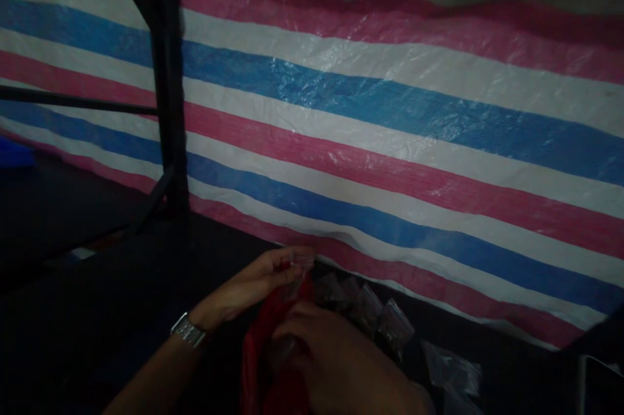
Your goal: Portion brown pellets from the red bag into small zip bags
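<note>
My left hand (pixel 258 281), with a metal watch (pixel 188 330) on its wrist, reaches to the far edge of a red bag-like thing (pixel 249 363). Its fingers are closed on a small clear plastic bag (pixel 302 259). Over the opening of the red thing is my right hand (pixel 326 350), smeared by motion, with its fingertips mostly hidden inside. Something pale and see-through (pixel 287 348) shows by those fingers; I cannot make out whether they hold it. Just beyond my right hand, several small clear zip bags (pixel 396 324) with dark contents lie in a row.
More clear plastic bags (pixel 453 368) lie at the right on a dark surface (pixel 214 239). A dark flat object with a pale edge (pixel 602 382) is at the lower right corner. Striped plastic sheeting (pixel 390 155) hangs behind. A black metal post (pixel 168 77) stands at left, near a blue item (pixel 14 153).
</note>
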`<state>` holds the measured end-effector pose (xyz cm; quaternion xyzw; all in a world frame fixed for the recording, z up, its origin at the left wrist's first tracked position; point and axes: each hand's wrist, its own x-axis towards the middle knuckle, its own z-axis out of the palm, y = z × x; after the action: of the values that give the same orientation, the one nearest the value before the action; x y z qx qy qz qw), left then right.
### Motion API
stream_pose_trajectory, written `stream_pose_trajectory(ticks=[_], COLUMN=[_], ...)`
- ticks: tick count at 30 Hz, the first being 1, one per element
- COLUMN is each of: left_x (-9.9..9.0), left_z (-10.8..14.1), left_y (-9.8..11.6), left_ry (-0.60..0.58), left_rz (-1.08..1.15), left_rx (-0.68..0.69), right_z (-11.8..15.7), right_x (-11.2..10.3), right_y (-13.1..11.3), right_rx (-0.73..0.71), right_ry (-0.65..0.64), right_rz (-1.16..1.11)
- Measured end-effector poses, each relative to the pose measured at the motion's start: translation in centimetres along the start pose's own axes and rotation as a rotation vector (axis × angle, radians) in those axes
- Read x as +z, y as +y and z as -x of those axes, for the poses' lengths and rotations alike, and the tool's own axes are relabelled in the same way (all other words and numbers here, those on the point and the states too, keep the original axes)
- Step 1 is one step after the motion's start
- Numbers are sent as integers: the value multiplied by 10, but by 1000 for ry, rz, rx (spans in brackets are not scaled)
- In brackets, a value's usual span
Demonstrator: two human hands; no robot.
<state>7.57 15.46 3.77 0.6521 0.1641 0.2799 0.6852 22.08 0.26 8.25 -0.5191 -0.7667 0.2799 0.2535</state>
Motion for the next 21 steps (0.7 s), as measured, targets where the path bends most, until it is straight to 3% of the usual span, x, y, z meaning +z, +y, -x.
stream_pose_trajectory(ticks=[3,7,12,14,18,21], left_x=[-5,-8,-5,-2,1,3], left_z=[2,8,16,21,43,69], left_y=[1,6,22,35,64,61], left_ry=[-17,-84,-112,-27,273,433], left_rz=[-20,-49,-86,-130,-198,-230], left_rx=[-17,-39,-72,-58,15,-4], right_z=[3,10,2,-1,1,8], right_x=[3,-5,-5,-6,-14,-21], right_y=[9,19,19,18,19,23], right_rx=[136,272,325,326,316,268], right_ry=[-98,-49,-44,-62,-49,-47], right_rz=[55,279,533,573,519,344])
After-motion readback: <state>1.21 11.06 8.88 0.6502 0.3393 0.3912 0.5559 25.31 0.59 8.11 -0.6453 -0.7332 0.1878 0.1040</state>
